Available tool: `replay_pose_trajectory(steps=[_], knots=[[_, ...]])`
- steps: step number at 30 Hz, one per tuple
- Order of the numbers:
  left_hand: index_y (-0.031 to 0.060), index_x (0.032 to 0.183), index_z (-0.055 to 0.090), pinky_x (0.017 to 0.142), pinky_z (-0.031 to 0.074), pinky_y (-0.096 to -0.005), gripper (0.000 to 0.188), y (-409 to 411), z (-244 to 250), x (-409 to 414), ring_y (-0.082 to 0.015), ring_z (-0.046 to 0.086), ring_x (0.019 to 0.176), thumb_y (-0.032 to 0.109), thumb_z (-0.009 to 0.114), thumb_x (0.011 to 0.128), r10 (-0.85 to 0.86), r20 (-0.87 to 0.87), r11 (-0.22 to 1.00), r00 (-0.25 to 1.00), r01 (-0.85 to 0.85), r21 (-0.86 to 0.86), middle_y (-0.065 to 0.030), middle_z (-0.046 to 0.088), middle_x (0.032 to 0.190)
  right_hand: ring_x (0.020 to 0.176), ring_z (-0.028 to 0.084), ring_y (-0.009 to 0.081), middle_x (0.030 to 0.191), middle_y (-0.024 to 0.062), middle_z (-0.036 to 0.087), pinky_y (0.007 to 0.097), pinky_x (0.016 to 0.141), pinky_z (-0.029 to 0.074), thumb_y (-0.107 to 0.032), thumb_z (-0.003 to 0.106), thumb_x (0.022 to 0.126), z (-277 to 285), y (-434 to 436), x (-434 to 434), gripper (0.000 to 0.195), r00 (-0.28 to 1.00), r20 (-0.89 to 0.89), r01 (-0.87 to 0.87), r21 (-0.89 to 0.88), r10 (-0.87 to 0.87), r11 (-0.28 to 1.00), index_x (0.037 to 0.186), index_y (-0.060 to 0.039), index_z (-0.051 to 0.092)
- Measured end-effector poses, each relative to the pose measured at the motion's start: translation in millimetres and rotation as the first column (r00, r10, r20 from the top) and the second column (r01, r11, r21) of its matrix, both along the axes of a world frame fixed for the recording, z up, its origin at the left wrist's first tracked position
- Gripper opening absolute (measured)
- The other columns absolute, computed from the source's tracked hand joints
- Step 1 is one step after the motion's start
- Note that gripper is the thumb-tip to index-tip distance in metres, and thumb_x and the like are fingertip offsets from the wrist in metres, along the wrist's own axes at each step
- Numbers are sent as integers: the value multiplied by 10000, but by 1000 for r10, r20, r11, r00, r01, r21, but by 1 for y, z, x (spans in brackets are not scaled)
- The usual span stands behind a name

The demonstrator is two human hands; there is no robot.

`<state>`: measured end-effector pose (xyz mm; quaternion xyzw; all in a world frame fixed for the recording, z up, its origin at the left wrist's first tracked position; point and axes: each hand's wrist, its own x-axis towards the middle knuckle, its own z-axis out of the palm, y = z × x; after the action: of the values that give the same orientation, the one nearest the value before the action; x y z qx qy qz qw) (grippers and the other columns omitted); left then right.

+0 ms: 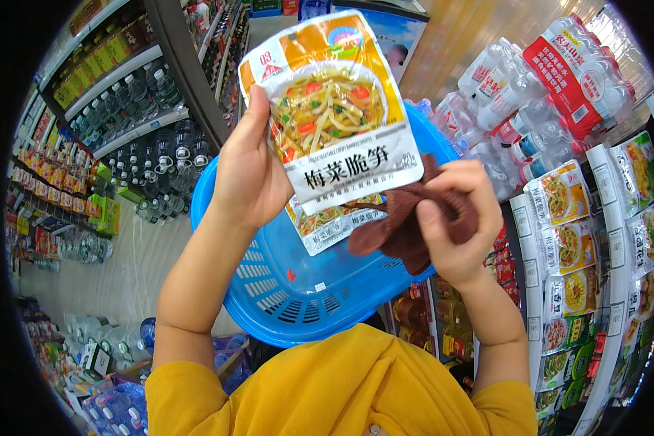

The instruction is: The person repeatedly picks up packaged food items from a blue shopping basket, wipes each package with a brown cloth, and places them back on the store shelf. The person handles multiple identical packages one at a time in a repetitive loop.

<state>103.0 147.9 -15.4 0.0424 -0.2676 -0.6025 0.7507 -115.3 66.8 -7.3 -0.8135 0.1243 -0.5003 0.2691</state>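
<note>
My left hand (253,174) grips the left edge of a food pouch (332,117), thumb on its front. The pouch is orange and white, with a picture of a bowl of vegetable strips and printed writing. In my right hand (460,223) is a bunched dark brown cloth (398,223), pinched between thumb and fingers near the pouch's lower right corner. Beneath both hands stands a blue plastic basket (300,297) with slotted sides. A similar pouch (316,231) shows inside it, partly covered by the held pouch and the cloth.
To the right, tiered shelves (528,283) hold rows of food pouches (569,245). Shrink-wrapped bottle packs (567,76) are stacked at the upper right. Shelves of water bottles (136,98) line the left, beside a pale floor (141,256). More large bottles (117,406) stand at the lower left.
</note>
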Motion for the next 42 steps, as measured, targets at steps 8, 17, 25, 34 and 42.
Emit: replay_pose_trajectory(steps=[8,17,25,34,42], knots=[[21,1404,331,995,469,-441,526,2,2,-17,-279,525,1218,375,369,1016,63,326,980,943,-121,161,-168,487,1356,871,591,81,946,50,625,247,761,486,-18,709,799,8,-5,5,306,972,4,-191,594,235,781,1037,-19,517],[-21,1143,593,769,527,-258,284,10,14,-15,-106,644,849,163,612,927,-121,869,893,479,-330,306,-72,676,986,827,587,77,884,28,625,251,730,473,-7,658,828,5,-17,-4,196,997,-25,-46,500,67,865,982,-5,536],[7,1356,398,932,502,-391,478,3,-4,-37,-226,579,1135,261,526,971,46,509,951,860,-193,241,-145,551,1274,814,573,91,864,23,613,273,746,474,-70,708,809,2,-19,-3,268,988,-49,-88,603,147,793,994,-27,519],[44,1373,367,979,478,-450,480,-1,-5,-44,-294,549,1186,243,518,963,-204,152,974,967,185,131,-150,515,1323,906,554,229,1005,115,572,358,830,451,-119,712,771,40,-27,36,396,987,111,128,-71,-120,989,1097,-24,508],[24,1354,391,981,471,-404,394,4,-14,-19,-266,579,1137,204,426,1006,73,250,968,965,-130,216,-163,543,1279,874,543,323,984,122,555,402,777,471,-20,703,611,-20,16,36,419,994,-109,-55,-386,13,921,1013,-30,584]])
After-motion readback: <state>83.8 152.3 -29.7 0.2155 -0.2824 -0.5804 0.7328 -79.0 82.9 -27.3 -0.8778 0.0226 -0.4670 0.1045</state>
